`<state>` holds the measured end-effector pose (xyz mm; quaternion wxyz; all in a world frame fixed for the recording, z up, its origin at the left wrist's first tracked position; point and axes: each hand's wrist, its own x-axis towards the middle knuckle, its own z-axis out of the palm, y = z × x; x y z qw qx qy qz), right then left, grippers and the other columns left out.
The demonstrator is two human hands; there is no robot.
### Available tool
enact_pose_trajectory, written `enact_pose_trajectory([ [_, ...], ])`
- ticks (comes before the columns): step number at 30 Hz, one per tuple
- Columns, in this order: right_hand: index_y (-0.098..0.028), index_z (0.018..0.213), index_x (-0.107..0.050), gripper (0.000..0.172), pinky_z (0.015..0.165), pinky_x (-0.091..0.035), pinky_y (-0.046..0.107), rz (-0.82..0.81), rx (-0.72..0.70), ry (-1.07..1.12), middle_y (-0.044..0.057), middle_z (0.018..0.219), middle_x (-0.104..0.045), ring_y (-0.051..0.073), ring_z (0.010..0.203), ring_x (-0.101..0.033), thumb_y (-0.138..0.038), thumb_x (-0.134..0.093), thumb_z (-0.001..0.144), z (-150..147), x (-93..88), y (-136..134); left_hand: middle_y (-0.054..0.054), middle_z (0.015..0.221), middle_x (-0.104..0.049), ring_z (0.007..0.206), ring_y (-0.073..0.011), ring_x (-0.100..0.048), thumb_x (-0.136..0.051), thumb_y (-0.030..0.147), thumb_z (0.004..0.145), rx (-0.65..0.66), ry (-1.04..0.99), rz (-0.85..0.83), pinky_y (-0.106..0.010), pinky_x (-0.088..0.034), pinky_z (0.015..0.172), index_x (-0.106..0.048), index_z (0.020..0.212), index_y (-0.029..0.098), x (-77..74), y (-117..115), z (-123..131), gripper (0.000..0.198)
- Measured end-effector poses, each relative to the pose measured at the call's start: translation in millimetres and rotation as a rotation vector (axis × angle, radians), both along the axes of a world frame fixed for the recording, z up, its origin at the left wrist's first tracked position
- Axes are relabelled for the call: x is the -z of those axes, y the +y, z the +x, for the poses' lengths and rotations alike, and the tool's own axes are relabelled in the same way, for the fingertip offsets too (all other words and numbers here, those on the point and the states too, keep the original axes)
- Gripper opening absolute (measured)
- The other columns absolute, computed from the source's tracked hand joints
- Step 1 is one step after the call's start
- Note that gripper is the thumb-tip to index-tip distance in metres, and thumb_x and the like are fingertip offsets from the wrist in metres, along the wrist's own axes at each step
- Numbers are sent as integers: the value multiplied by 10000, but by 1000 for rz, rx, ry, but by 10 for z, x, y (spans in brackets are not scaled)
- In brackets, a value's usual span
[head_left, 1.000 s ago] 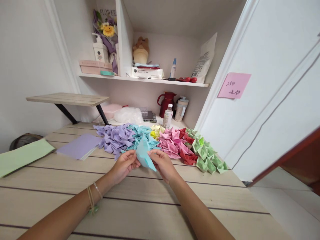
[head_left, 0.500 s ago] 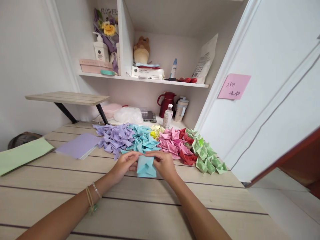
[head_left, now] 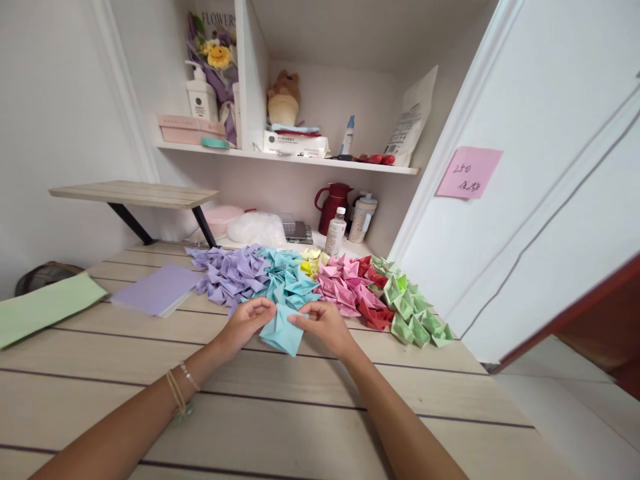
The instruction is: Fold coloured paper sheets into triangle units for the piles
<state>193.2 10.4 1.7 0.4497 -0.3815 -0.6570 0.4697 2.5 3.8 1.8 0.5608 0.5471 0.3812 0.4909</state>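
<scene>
Both my hands hold one folded light-blue paper piece (head_left: 283, 331) just above the wooden table (head_left: 280, 413). My left hand (head_left: 247, 321) pinches its left upper edge, fingers curled. My right hand (head_left: 323, 323) grips its right upper edge with thumb and fingers closed. Directly behind them lies a row of folded paper shapes: a purple heap (head_left: 231, 271), a light-blue heap (head_left: 286, 278), a few yellow ones (head_left: 311, 260), a pink heap (head_left: 341, 283), red ones (head_left: 373, 308) and green ones (head_left: 415, 312).
A stack of purple sheets (head_left: 157, 290) and a green sheet (head_left: 43, 307) lie at the left. At the back stand a red jug (head_left: 333, 203), a small bottle (head_left: 336, 231) and a cup (head_left: 362, 217). A wall shelf (head_left: 285, 157) carries bottles and boxes. A white door (head_left: 540, 187) with a pink note closes the right.
The blue paper was held up as a point, then folded flat and squarish, and now hangs turned as a diamond. Both hands stayed in place, working its upper edges.
</scene>
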Motion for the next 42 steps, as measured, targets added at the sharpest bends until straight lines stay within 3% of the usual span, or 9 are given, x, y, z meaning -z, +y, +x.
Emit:
enact_pose_trajectory([
  [4, -162, 693, -600, 265, 426, -316, 196, 12, 197, 110, -42, 511, -530, 81, 441, -427, -365, -734, 587, -7, 37, 40, -7, 686, -619, 615, -121, -581, -738, 247, 604, 21, 49, 12, -211, -461, 551, -591, 772, 139, 16, 25, 7, 248],
  [9, -203, 837, -552, 290, 495, -426, 225, -50, 56, 304, -52, 535, -532, 108, 488, -499, -385, -681, 652, 8, -15, 27, 1, 651, -624, 555, -120, -579, -692, 244, 655, -77, 40, 68, -219, -455, 523, -573, 793, 154, 40, 54, 5, 204],
  [14, -178, 873, -667, 252, 484, -408, 220, 30, -20, 78, -30, 550, -535, 94, 472, -461, -336, -659, 678, 28, -15, 23, -17, 710, -648, 662, -133, -597, -667, 229, 676, -149, 71, 137, -219, -472, 612, -637, 779, 145, 6, 30, -13, 136],
  [17, -199, 1063, -632, 419, 487, -405, 228, 115, -3, -49, -16, 604, -588, 105, 484, -478, -284, -690, 657, 48, -6, 35, -67, 911, -671, 805, -188, -617, -725, 206, 604, -85, 60, 123, -268, -498, 682, -640, 922, 141, 12, 5, 7, 336],
  [19, -226, 1051, -649, 367, 549, -435, 260, 259, 49, -136, 26, 716, -645, 142, 573, -536, -276, -669, 689, 63, -10, 45, -78, 966, -667, 849, -213, -615, -761, 193, 546, -93, 71, 152, -284, -506, 690, -638, 952, 143, 28, -6, 24, 427],
  [22, -257, 951, -699, 213, 621, -452, 299, 458, 84, -239, 54, 762, -675, 183, 665, -577, -275, -608, 760, 74, -16, 45, -49, 762, -691, 692, -181, -627, -740, 244, 588, -160, 167, 196, -239, -495, 591, -682, 836, 139, 46, -13, 33, 276],
  [26, -279, 1006, -674, 233, 690, -473, 325, 534, 89, -224, 61, 840, -687, 203, 759, -610, -279, -568, 798, 31, 0, 2, 10, 513, -632, 465, -130, -580, -683, 303, 668, -146, 141, 138, -217, -464, 483, -666, 833, 151, 42, -17, 28, 224],
  [30, -245, 1038, -663, 298, 704, -486, 321, 526, 105, -241, 84, 905, -687, 216, 796, -619, -331, -620, 755, -38, 30, -48, -42, 694, -708, 676, -186, -661, -670, 302, 689, -93, 67, 101, -277, -505, 669, -613, 955, 159, 27, -34, 42, 307],
  [42, -261, 968, -691, 261, 678, -504, 346, 345, 110, -169, 57, 895, -710, 235, 744, -650, -358, -634, 733, -63, 37, -33, -46, 834, -673, 754, -172, -629, -674, 255, 676, -152, 153, 191, -246, -486, 675, -619, 913, 172, 16, -77, 66, 257],
])
